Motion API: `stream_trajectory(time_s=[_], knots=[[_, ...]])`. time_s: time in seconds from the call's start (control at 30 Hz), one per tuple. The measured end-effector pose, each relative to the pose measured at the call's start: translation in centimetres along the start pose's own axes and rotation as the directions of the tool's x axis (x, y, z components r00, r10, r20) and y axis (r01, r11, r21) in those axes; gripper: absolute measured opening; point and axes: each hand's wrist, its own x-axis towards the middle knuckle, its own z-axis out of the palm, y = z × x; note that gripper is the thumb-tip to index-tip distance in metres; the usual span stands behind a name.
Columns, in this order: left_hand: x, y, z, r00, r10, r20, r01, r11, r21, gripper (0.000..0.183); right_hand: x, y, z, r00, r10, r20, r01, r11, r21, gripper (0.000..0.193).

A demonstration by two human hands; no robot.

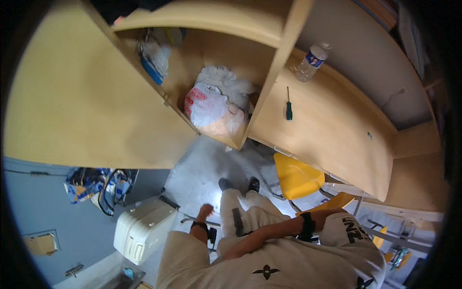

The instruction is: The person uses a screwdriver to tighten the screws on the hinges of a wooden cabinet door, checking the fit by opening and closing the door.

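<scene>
My left hand [206, 210] hangs beside my left thigh, its fingers curled in and no object showing in it. My right forearm crosses my belly, and my right hand [237, 250] rests against my light clothing at the waist; its fingertips are hidden. Both wrists wear dark bands. In front of me stands an open wooden cupboard with white plastic bags [207, 104] and pale cloth in its lower compartment. On the desk to its right lie a screwdriver [288, 110] with a green handle and a small metal piece [369, 136]. Neither hand touches these.
A clear plastic bottle [312, 63] stands at the back of the desk. The wide cupboard door [82, 96] swings out to the left. A yellow chair [297, 177] is under the desk's front edge. A white suitcase [144, 230] and a patterned bag [101, 188] are at the left.
</scene>
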Motion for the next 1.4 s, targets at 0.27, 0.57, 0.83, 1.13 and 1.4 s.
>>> stream_trajectory(time_s=[0.27,0.57,0.83,1.13,1.4], knots=[[-10.7,13.9,5.5,0.989,-0.149,-0.018,0.147,0.984,-0.099,0.025,-6.4,2.4,0.4,0.995,-0.095,-0.015,0.096,0.994,0.056,0.062],[-11.6,18.1,4.5,0.987,0.160,-0.004,-0.156,0.959,-0.235,0.029,-13.5,1.5,-2.7,0.988,-0.001,0.157,-0.024,0.988,0.155,0.054],[-11.8,4.4,3.7,0.975,0.195,-0.108,-0.211,0.962,-0.175,0.032,-9.5,2.4,-3.7,0.995,0.087,0.039,-0.082,0.987,-0.136,0.048],[-15.6,5.5,8.2,0.994,0.012,-0.107,-0.052,0.922,-0.383,0.032,-6.6,3.3,-6.3,0.991,0.128,-0.045,-0.136,0.939,-0.315,0.041],[-14.4,12.6,7.8,0.984,0.086,-0.153,-0.146,0.885,-0.443,0.031,-17.0,-0.1,-12.4,0.836,0.004,-0.548,-0.244,0.899,-0.365,0.035]])
